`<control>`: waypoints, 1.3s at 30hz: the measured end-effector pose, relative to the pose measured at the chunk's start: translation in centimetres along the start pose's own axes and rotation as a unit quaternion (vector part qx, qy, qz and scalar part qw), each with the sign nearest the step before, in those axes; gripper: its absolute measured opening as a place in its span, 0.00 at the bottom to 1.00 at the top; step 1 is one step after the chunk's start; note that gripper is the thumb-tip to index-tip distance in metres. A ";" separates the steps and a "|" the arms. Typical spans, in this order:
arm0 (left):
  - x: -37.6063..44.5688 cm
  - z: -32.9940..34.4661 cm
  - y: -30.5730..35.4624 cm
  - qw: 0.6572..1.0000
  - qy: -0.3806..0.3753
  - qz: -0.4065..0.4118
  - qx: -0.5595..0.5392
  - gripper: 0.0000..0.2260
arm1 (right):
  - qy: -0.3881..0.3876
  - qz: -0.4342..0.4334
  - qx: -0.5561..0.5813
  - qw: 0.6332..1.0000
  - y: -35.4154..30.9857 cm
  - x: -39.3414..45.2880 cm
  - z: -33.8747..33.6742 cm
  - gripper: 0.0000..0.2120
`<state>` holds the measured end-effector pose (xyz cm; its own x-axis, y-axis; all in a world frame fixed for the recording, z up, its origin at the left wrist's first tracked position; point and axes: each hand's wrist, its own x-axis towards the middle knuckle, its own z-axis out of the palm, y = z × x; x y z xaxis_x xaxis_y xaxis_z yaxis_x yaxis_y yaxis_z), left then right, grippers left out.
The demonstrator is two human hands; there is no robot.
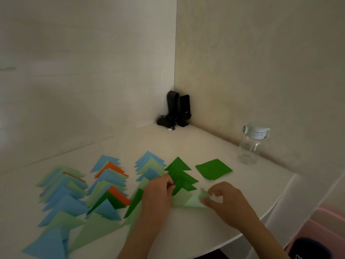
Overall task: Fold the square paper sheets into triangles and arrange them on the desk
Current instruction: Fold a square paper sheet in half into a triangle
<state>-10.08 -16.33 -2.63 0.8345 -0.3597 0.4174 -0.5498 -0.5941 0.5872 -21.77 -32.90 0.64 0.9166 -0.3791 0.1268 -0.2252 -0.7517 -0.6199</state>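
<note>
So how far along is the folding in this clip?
Well along. Several columns of folded triangles already lie overlapped across the desk, including a dark green column. In hand: the right hand pinches a light green sheet mid-fold while the left hand holds its other side. Left: a dark green stack of unfolded squares.

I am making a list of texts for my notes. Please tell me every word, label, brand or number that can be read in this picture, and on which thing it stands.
No text can be read here.
Bottle: small print on the white lid band, too small and blurred to read.
Right black speaker: a faint mark near its lower front, not legible.
Folded papers and green square sheet: plain, no print.
</note>
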 end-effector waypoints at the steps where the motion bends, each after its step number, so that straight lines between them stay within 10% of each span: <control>1: 0.0 0.1 0.0 1.000 0.000 -0.003 -0.003 0.04 | -0.013 0.000 -0.002 1.000 -0.6 0.1 0.5 0.13; 17: -0.1 -0.9 0.7 1.000 0.008 0.014 -0.002 0.08 | -0.006 0.061 -0.085 0.995 2.4 -0.2 -4.9 0.07; 28: -1.4 -2.1 0.3 0.998 -0.065 0.018 -0.012 0.06 | -0.014 0.011 -0.073 0.997 -2.7 0.0 3.8 0.13; 39: -1.2 -2.3 0.4 0.986 -0.121 -0.032 -0.108 0.14 | -0.006 0.027 0.074 0.997 -2.4 0.8 3.8 0.22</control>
<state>-11.37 -14.55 -1.29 0.8371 -0.5040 0.2126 -0.4696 -0.4629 0.7518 -19.22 -29.34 -0.72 0.9084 -0.4100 0.0821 -0.2235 -0.6421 -0.7333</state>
